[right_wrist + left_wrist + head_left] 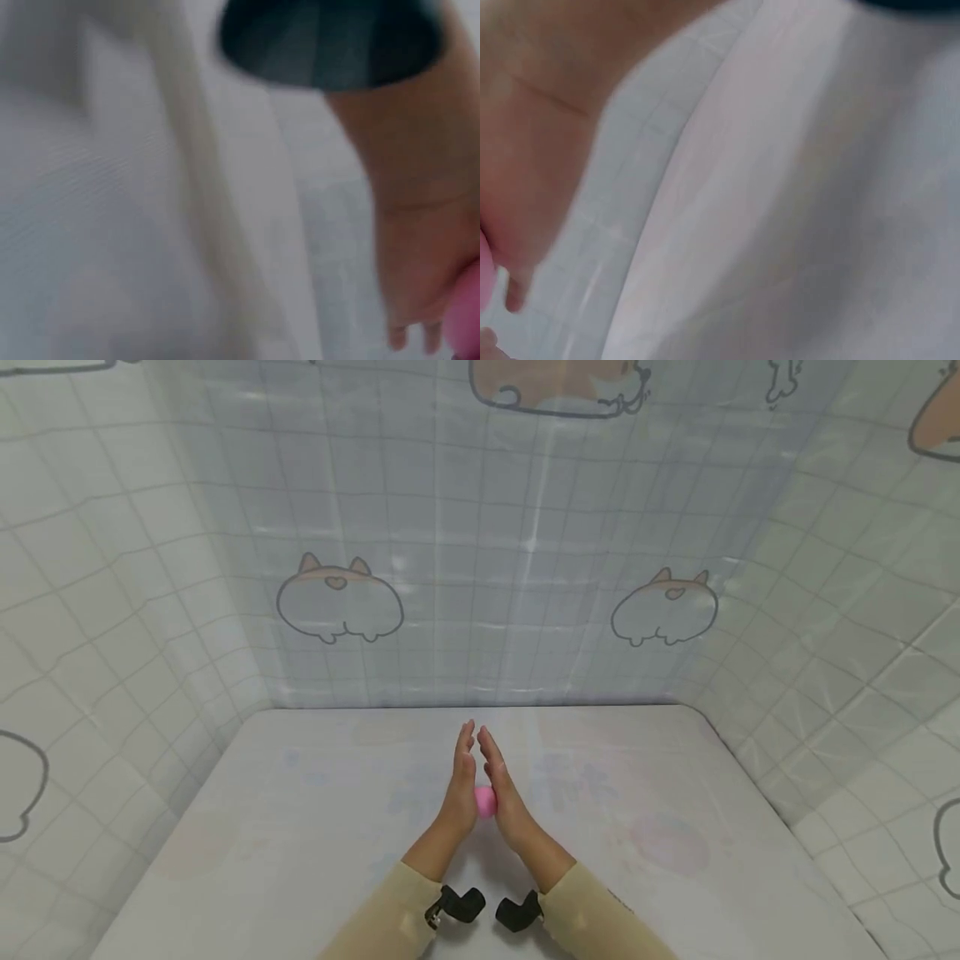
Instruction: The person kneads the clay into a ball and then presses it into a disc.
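Note:
A smooth pink ball (486,802) is pressed between two facing palms in the head view, above the near middle of the table. My left hand (462,785) lies against its left side and my right hand (508,797) against its right. Both hands have straight fingers pointing away, with the fingertips close together but apart. At the left edge of the left wrist view, part of the ball (484,274) shows against the palm. The right wrist view catches its rounded side (466,311) beside the heel of the right hand (420,262). What the ball is made of, I cannot tell.
A pale, faintly patterned table (300,827) spreads under the hands. Grid-patterned sheeting with dog drawings walls it at the back (480,610), left (112,610) and right (847,635). Black wrist cameras (463,905) sit at both cream sleeves (390,910).

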